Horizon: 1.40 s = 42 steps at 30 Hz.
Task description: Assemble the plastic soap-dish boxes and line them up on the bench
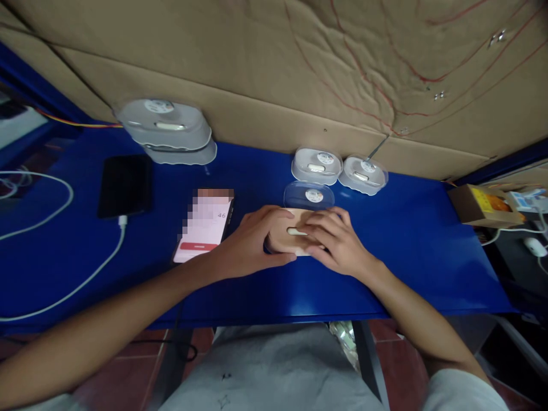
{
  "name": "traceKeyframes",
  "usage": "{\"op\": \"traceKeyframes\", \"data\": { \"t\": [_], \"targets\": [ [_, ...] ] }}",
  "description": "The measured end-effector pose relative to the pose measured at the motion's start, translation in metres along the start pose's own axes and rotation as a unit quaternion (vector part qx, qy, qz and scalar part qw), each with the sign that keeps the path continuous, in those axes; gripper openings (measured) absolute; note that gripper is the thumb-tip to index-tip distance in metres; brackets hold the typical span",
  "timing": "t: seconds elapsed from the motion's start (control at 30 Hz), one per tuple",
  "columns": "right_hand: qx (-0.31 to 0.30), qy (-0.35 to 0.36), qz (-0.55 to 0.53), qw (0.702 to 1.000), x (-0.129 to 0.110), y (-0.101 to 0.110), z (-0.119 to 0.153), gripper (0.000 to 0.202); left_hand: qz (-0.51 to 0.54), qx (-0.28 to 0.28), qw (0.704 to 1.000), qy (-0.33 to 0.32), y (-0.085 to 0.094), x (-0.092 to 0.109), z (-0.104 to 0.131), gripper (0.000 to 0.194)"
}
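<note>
Blue paint covers the table (411,274) that I see through the head camera, and near the middle of the frame there is a small peach box (280,233) with round ends. 2 bare hands are on it. The left hand (257,240) wraps around its left end, with the fingers bent over the far side and the thumb along the near side, so the box sits between them. The right hand (336,240) curls over the right end, its fingers bent and close together, with the thumb low on the near edge. Its fingertips are by a pale bar (295,232) on top, but I cannot tell if they pinch it. Just above the box in the frame lies a clear lid (295,197) with a round white sticker. A bit higher, 2 grey boxes (315,166) sit side by side, and a thin rod (377,148) sticks up by the right 1. In the upper left I see a stack of bigger grey boxes (165,128). Left of the hands lies a phone (205,222) with a pink screen that shows 46. Farther left is a black tablet (125,185) with a white cable (96,277) plugged in. Brown cardboard (240,63) with red wires fills the top.
</note>
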State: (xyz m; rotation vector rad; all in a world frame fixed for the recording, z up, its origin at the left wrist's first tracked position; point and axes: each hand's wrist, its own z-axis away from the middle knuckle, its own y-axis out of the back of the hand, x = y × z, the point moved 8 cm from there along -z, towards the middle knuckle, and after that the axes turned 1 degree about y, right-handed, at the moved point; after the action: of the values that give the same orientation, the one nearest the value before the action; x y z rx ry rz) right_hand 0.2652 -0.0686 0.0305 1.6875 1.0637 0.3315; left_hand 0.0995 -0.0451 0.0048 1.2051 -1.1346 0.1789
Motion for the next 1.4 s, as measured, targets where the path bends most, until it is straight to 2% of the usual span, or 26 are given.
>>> {"op": "traceKeyframes", "data": {
  "t": [0.13, 0.27, 0.43, 0.5, 0.6, 0.7, 0.77, 0.87, 0.97, 1.03, 1.17, 1.27, 1.4],
  "targets": [
    [-0.012, 0.029, -0.02, 0.999, -0.007, -0.01, 0.0, 0.047, 0.01, 0.014, 1.0, 0.006, -0.001, -0.003, -0.001, 0.072],
    [-0.017, 0.012, -0.029, 0.999, 0.003, -0.014, 0.002, 0.049, -0.013, -0.002, 1.0, -0.007, -0.01, -0.005, 0.001, 0.082],
    [0.003, -0.035, -0.029, 0.999, 0.022, 0.001, 0.003, 0.039, -0.09, -0.003, 0.996, 0.015, -0.015, -0.009, 0.006, 0.119],
    [0.014, -0.04, -0.027, 0.999, 0.027, 0.008, 0.003, 0.037, -0.136, -0.004, 0.99, 0.043, -0.014, -0.008, 0.009, 0.125],
    [-0.016, -0.04, -0.033, 0.999, 0.027, 0.012, 0.003, 0.036, -0.197, -0.038, 0.976, 0.086, -0.013, -0.006, 0.012, 0.108],
    [-0.092, -0.052, -0.032, 0.994, 0.022, 0.008, 0.004, 0.037, -0.216, -0.094, 0.968, 0.084, -0.014, -0.001, 0.013, 0.081],
    [-0.129, -0.063, -0.018, 0.989, 0.019, 0.008, 0.005, 0.038, -0.205, -0.122, 0.968, 0.078, -0.015, 0.001, 0.014, 0.076],
    [-0.148, -0.071, 0.012, 0.986, 0.016, 0.009, 0.006, 0.038, -0.154, -0.157, 0.973, 0.072, -0.018, 0.002, 0.017, 0.074],
    [-0.162, -0.063, 0.036, 0.984, 0.014, 0.005, 0.008, 0.04, -0.06, -0.177, 0.98, 0.074, -0.019, 0.004, 0.02, 0.056],
    [-0.169, -0.06, 0.043, 0.983, 0.013, 0.002, 0.009, 0.04, 0.0, -0.189, 0.977, 0.103, -0.017, 0.0, 0.02, 0.048],
    [-0.173, -0.068, 0.03, 0.982, 0.013, 0.003, 0.01, 0.041, 0.158, -0.224, 0.953, 0.129, -0.016, -0.001, 0.013, 0.054],
    [-0.172, -0.077, -0.009, 0.982, 0.011, 0.006, 0.008, 0.044, 0.277, -0.209, 0.931, 0.113, -0.012, 0.002, 0.004, 0.058],
    [-0.16, -0.063, -0.1, 0.98, 0.003, 0.01, 0.002, 0.061, 0.328, -0.151, 0.925, 0.115, -0.006, -0.005, -0.002, 0.059]
  ]
}}
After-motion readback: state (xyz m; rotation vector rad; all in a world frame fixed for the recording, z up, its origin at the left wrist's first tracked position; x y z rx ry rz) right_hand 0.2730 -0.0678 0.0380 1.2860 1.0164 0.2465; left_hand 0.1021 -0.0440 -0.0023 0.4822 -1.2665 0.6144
